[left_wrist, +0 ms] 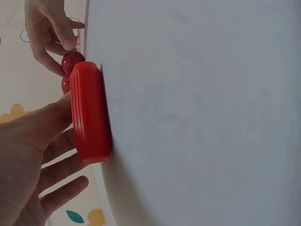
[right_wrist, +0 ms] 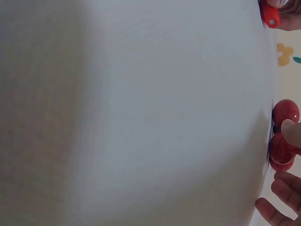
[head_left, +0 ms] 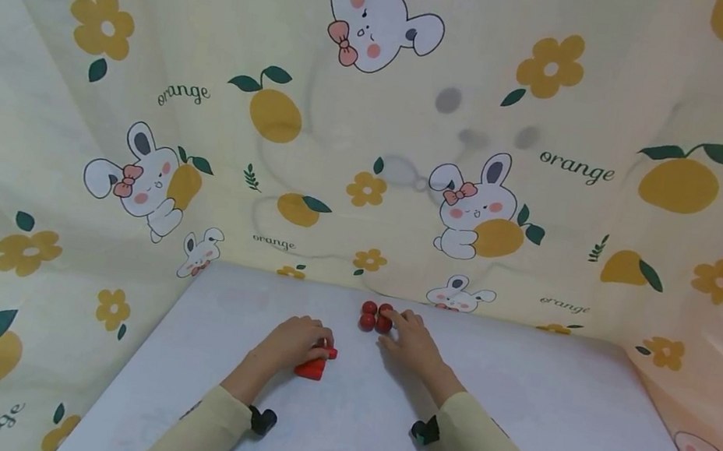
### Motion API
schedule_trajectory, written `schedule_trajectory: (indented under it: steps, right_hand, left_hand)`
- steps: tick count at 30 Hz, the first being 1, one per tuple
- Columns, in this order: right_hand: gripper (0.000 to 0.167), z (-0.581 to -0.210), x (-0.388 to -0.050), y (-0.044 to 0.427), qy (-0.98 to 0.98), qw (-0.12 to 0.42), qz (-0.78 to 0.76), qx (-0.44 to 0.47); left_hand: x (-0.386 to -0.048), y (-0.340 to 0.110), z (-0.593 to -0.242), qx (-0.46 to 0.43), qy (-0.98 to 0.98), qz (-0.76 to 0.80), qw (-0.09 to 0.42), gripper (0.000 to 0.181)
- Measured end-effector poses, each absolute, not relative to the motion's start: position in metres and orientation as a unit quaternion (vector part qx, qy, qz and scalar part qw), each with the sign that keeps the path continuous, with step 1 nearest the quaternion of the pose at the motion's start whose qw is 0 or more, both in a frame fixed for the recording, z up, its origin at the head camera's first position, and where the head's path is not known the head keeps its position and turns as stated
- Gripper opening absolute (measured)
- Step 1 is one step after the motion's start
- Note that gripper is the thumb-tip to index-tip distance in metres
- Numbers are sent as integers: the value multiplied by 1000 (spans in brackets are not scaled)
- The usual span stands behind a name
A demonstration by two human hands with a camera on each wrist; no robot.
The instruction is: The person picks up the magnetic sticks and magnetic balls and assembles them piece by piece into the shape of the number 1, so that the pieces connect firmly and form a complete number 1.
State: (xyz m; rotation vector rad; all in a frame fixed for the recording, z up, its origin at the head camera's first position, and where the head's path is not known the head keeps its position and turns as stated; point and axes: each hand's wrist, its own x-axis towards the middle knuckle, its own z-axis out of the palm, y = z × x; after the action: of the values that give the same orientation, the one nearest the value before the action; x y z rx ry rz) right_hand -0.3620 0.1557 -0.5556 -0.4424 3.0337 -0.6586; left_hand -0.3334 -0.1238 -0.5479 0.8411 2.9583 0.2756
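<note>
My left hand (head_left: 295, 340) holds a red, ridged plastic piece (head_left: 310, 369) low on the white table. In the left wrist view that piece (left_wrist: 89, 113) has rounded ends and grooves along one side, the thumb behind it and the other fingers spread. A small hole shows in its end in the right wrist view. Farther back, several glossy dark red balls (head_left: 366, 322) sit close together in a square cluster. My right hand (head_left: 416, 348) reaches them from the right, thumb and index finger on the right-hand balls. How the balls are joined is hidden.
The table's white cover (head_left: 327, 441) extends around both hands. A cream curtain (head_left: 363, 123) printed with rabbits and oranges hangs behind its back edge and at the sides. Small black cameras (head_left: 262, 421) are worn at both wrists.
</note>
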Motion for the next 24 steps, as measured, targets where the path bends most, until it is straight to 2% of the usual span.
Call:
schedule_trajectory:
  steps: [10, 24]
  right_hand:
    - [49, -556, -365, 155, 966, 2, -227, -128]
    - [39, -556, -362, 152, 964, -26, -243, -105]
  left_hand:
    - [-329, -116, -546, 255, 955, 145, 35, 23]
    - [-321, -106, -542, 220, 938, 258, 65, 27]
